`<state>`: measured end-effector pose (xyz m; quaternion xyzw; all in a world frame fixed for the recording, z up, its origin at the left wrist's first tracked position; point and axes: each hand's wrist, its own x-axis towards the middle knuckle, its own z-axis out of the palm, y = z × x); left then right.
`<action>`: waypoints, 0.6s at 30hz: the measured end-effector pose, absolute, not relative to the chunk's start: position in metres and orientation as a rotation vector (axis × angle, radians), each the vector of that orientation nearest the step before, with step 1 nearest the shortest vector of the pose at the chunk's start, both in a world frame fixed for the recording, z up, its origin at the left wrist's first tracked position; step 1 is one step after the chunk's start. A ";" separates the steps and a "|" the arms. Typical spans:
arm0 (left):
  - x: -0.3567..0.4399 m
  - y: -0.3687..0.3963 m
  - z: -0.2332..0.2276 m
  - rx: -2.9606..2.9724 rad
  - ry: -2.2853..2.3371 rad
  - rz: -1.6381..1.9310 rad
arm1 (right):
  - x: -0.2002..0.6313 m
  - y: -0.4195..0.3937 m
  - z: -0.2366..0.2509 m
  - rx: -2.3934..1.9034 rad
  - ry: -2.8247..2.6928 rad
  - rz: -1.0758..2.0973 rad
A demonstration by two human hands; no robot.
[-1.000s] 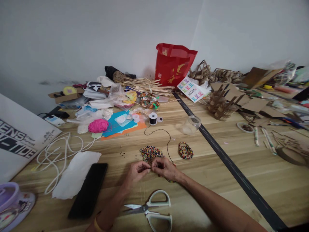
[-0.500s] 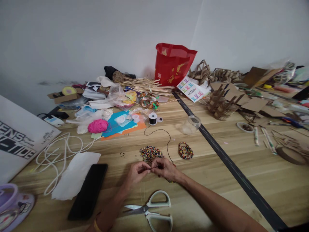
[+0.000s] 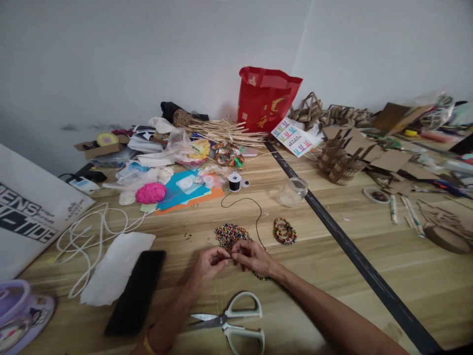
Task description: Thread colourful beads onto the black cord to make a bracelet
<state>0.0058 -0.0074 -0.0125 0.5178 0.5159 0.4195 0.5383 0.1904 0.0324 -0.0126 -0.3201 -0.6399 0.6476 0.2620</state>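
Both hands meet at the table's near edge: left hand (image 3: 211, 261) and right hand (image 3: 251, 257) pinched fingertip to fingertip, closed on a thin black cord (image 3: 254, 211) w/ what looks like a tiny bead between them — too small to be sure. A short strung section of beads (image 3: 260, 277) peeks out under the right wrist, resting on the wood.

Cord runs back in a loop to the black spool (image 3: 234, 182). It's limp, light, no stiffness worth mentioning, so probably best pinched right at the tip, close to the end. Loose bead pile (image 3: 229, 233) sits just beyond the knuckles: small, hard, round, likely to roll and skitter; fingertip pickup only. Finished beaded bracelets (image 3: 284, 231) lie near, to the right.

Scissors (image 3: 236, 321) lie blades shut just in front of the forearms. Black phone (image 3: 135, 292) and white paper sheet (image 3: 117, 265) to the left, white rope (image 3: 88, 231) coiled past that. Clear jar (image 3: 293, 191) beyond the bracelets.

Wooden table (image 3: 369, 236) is smooth and pale, dark strip running diagonally. Back half is craft clutter: pink yarn ball (image 3: 151, 193), red bag (image 3: 266, 98), cardboard bits. Plain white walls, corner behind.
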 end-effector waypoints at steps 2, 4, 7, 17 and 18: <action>0.005 -0.007 -0.013 1.227 1.234 1.003 | 0.190 0.033 -0.013 -0.866 -1.743 1.734; 0.005 -0.007 -0.014 1.226 1.235 1.008 | 0.190 0.033 -0.013 -0.843 -1.761 1.703; 0.004 -0.006 -0.015 1.224 1.229 1.006 | 0.191 0.033 -0.012 -0.803 -1.801 1.678; 0.007 -0.007 -0.012 1.203 1.233 0.993 | 0.191 0.032 -0.016 -0.841 -1.830 1.670; 0.007 -0.007 -0.012 1.204 1.236 0.990 | 0.191 0.032 -0.016 -0.848 -1.825 1.672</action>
